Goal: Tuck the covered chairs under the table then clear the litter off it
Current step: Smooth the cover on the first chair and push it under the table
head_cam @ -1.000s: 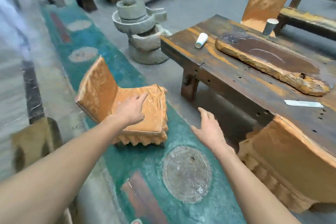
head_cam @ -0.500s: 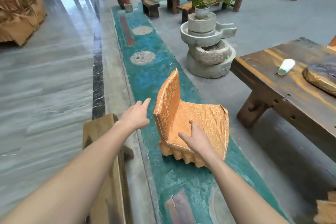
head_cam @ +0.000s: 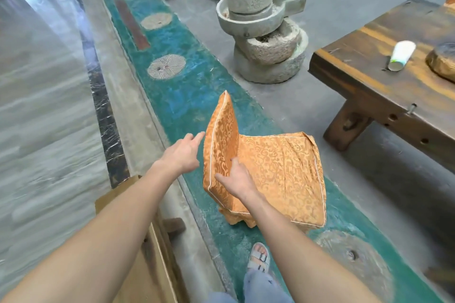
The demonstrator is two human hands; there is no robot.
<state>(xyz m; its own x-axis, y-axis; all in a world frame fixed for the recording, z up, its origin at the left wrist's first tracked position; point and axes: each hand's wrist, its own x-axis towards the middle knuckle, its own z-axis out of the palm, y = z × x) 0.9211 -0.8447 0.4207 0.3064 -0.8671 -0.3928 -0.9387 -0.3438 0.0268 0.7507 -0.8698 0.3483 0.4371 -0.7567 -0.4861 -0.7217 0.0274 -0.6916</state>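
The covered chair is seen on the teal strip of floor, well apart from the table, left of and nearer than the table's near-left leg. It is judged to be a low, stiff frame under a loose orange brocade cover; some weight is to be expected from the frame, while the cloth is soft and probably slides over whatever lies beneath (the hem hangs in scallops at the near corner and could be dragged under). A hold is therefore best taken on the upright back, one hand at each side edge, where piping marks a firm corner, not on the slack cloth of the seat. The left hand is held open with straight fingers, the forefinger at the rear face of the back; whether it touches cannot be told. The right hand is laid flat on the front face of the back with the thumb spread toward the near piped edge, and nothing is gripped yet. The back stands at the left end and leans slightly leftward; the seat is pointed right, toward the table, so the long axis runs left to right and a straight push rightward would seem enough. A paper cup is seen lying on its side on the tabletop, not yet cleared.
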